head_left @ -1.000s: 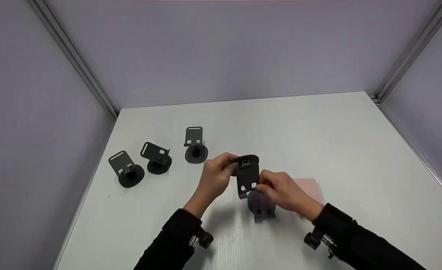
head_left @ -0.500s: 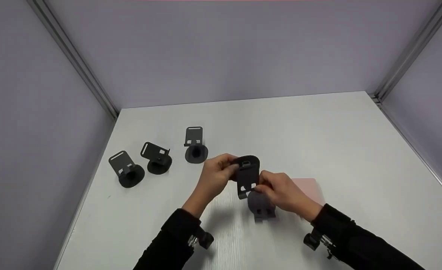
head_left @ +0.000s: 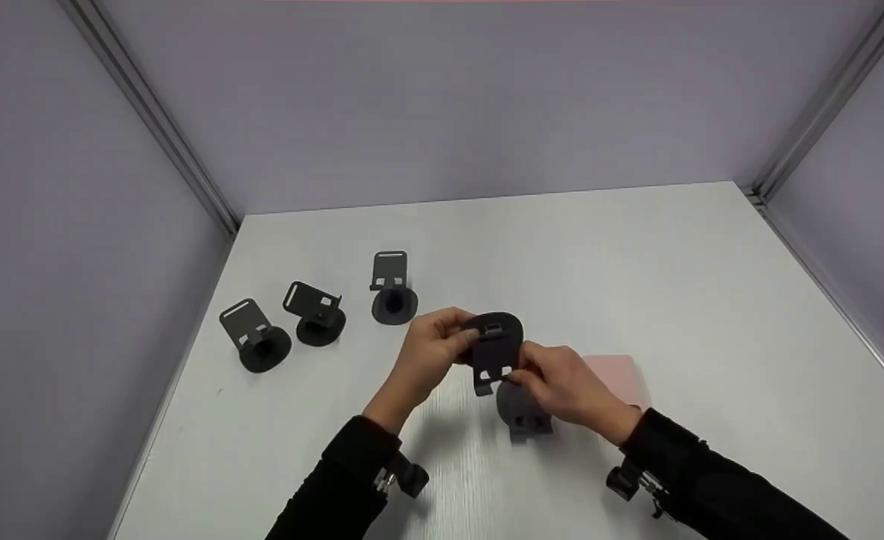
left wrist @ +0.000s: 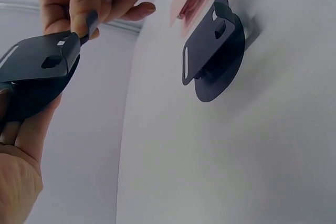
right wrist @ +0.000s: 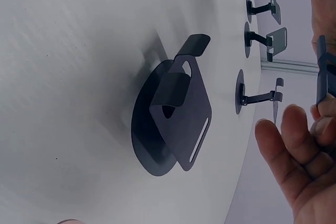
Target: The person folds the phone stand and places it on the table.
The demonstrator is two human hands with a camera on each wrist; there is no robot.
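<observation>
A person's 2 hands work a folded black phone stand [head_left: 494, 351] held in the air just above a white table [head_left: 674, 300], near its middle. The left hand [head_left: 430, 351] grips the stand's round base from the left side, fingers curled around its edge, while the right hand [head_left: 558, 382] pinches the lower lip of the stand's slotted plate between thumb and fingertips. The left wrist view shows the plate lying almost flat against the base, with the right hand's fingers [left wrist: 84, 3] clamped on its far end. Directly beneath the hands, a 2nd folded stand [head_left: 522, 411] lies flat on the table, touching neither hand; the right wrist view shows its plate folded down on its disc. A pink pad [head_left: 618, 375] lies just beside it, partly hidden by the right hand. To the left, well apart from the hands, 3 opened stands [head_left: 316, 315] sit in a row with their plates raised. Grey-lilac walls [head_left: 449, 97] enclose the table.
</observation>
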